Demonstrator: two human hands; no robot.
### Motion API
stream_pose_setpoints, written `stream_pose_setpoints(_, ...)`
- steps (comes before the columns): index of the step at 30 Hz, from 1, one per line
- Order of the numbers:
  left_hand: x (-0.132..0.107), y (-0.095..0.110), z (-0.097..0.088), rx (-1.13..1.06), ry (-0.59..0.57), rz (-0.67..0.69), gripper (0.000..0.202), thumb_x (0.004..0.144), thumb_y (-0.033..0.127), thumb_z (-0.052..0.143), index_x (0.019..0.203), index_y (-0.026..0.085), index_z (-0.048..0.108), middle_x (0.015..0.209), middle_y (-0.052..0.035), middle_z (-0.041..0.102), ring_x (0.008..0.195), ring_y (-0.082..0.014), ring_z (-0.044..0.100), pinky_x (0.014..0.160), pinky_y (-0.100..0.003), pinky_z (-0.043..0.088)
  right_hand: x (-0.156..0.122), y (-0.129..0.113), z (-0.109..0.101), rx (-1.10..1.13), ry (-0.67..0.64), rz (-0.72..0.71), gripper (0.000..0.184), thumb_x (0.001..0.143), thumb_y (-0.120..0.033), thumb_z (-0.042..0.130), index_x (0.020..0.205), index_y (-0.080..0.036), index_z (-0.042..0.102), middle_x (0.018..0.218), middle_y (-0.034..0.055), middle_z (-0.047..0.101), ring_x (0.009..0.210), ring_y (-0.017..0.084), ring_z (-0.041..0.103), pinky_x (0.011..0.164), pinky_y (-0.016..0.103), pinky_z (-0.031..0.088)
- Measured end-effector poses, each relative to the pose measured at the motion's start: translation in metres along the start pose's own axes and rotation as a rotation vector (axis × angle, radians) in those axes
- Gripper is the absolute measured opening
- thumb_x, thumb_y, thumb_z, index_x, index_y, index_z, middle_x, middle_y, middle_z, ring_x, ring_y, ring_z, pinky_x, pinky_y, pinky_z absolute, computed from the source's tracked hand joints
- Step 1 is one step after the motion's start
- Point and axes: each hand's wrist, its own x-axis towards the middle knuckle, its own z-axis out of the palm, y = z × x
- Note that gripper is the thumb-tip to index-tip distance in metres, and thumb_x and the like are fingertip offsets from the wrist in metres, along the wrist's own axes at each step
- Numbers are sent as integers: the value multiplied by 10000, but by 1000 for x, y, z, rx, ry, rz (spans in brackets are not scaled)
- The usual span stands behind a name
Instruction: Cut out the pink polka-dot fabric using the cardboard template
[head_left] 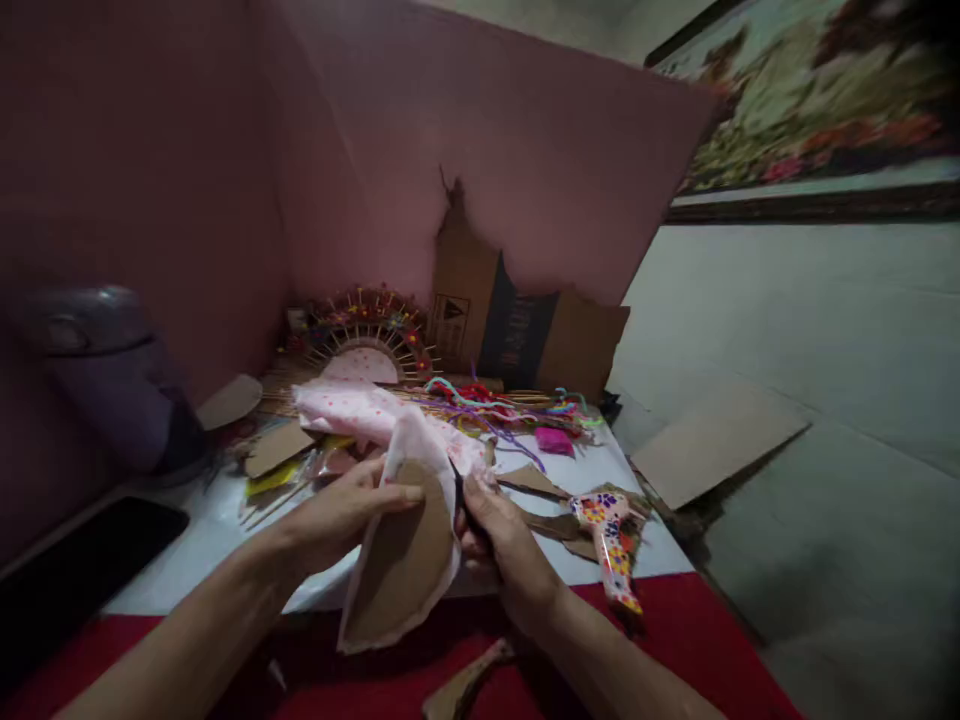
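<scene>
My left hand point(360, 505) grips a half-round cardboard piece point(405, 560), its thumb flat on the brown face. Pale pink dotted cloth point(345, 410) backs the cardboard, shows as a narrow border round its edge and trails off behind to the left. At the right edge of the piece, my right hand point(499, 530) is closed round what look like dark scissors point(459, 490). Their dark blade part lies against the cloth; the handles are mostly hidden by the fingers.
A hot glue gun point(611, 540) with a flower pattern lies at right among cardboard scraps point(532, 483). Behind are coloured pipe cleaners point(480, 398), a fan-shaped stick craft point(364, 350) and a torn cardboard sheet point(480, 290). At left stand a bottle point(120, 390) and a dark flat device point(97, 560).
</scene>
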Motion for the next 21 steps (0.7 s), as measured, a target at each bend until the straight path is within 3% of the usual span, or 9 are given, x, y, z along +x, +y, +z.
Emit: stream_pose_setpoints(21, 5, -3, 1, 87, 77, 4, 251, 678, 319, 723, 825, 132, 643, 777, -56, 691, 677, -169, 602, 655, -272, 431, 1, 1, -5, -188, -6, 2, 547, 704, -694, 523, 606, -159, 469, 463, -78, 316, 406, 40, 230, 388, 173, 149)
